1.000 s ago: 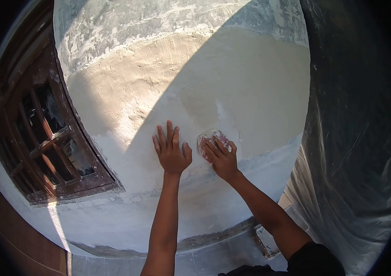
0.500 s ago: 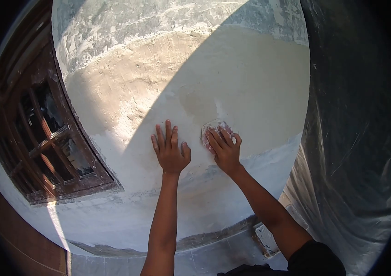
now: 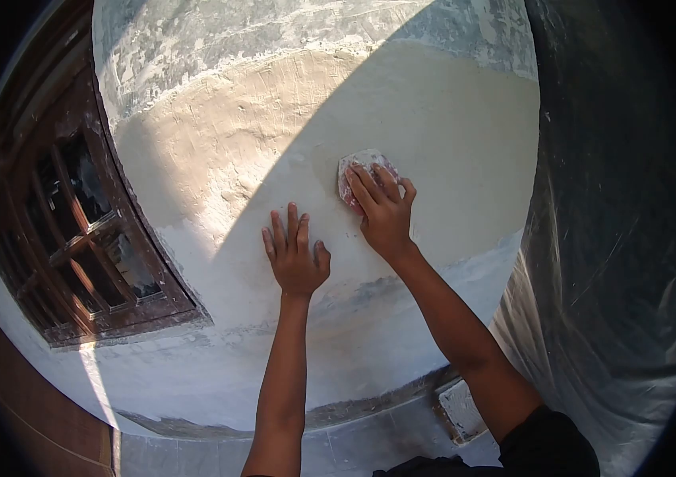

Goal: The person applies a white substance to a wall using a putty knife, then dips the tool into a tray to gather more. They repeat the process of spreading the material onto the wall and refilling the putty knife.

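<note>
The plastered wall fills the middle of the view, beige above and whiter lower down, with a slanting edge of sunlight across it. My left hand lies against it with fingers spread, holding nothing. Up and to the right of that, my right hand presses a pinkish, white-smeared pad to the beige plaster. Its fingers rest over the pad and cover part of it; the exact kind of pad cannot be made out.
A brown wooden window with small panes is at the left. Clear plastic sheeting hangs at the right. On the tiled floor, below the wall, a white-smeared tray-like object lies beside my right arm.
My right hand has moved up the wall with the pad in it. My left hand has stayed in nearly the same place.
</note>
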A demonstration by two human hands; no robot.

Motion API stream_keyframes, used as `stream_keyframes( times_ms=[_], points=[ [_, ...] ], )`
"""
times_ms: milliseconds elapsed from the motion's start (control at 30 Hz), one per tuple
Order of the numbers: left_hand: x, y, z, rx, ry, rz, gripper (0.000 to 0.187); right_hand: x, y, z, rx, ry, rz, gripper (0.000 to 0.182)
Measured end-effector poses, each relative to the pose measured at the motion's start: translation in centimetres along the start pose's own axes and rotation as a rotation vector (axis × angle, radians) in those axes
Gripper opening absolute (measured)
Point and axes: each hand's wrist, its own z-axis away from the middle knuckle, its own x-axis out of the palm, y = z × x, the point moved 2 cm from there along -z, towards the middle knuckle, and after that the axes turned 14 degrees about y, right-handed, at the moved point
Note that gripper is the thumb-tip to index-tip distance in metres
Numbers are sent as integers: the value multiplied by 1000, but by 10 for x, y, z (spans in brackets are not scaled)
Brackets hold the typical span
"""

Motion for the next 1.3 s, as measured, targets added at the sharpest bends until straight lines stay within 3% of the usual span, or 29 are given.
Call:
stream_keyframes(
  times_ms=[133,200,267,433,567,733,867,933,1000,1033,1067,1100,1167,1200,1267,1300],
  points=[
    [0,1,0,4,5,3,57,-39,-11,105,33,-170,-40,54],
    [0,0,1,8,8,3,58,-62,-17,119,62,-173,-78,54],
    [2,-1,2,0,-13,4,60,-63,-13,112,76,-153,-92,54],
    [0,0,2,1,-22,7,59,-23,2,-17,16,48,-34,63],
    [0,1,0,4,-26,-5,60,-2,11,-1,-35,-13,-21,63],
    [-15,13,3,-63,-101,20,64,-64,9,156,50,-308,-96,70],
    [-33,49,66,-228,-158,110,71,-160,18,328,159,-828,-104,63],
    [-50,91,127,-324,-256,133,74,-225,23,374,508,-1313,-100,52],
    [-71,146,198,-449,-430,170,72,-283,34,414,1021,-1477,11,41],
    [-83,177,233,-554,-587,205,71,-302,43,440,1041,-1520,24,41],
    [-94,206,276,-720,-829,271,71,-326,52,476,1173,-1345,37,37],
    [-101,234,312,-763,-897,283,71,-368,54,500,1295,-1174,70,34],
    [-128,296,383,-1088,-1530,171,73,-410,70,494,1445,-1254,48,35],
    [-143,323,400,-1129,-1599,179,73,-428,78,497,1455,-1248,57,34],
    [-156,363,423,-988,-1636,211,77,-459,95,503,1466,-1285,82,34],
    [-159,382,435,-1012,-1664,217,77,-468,104,502,1438,-1274,154,33]
  ],
)
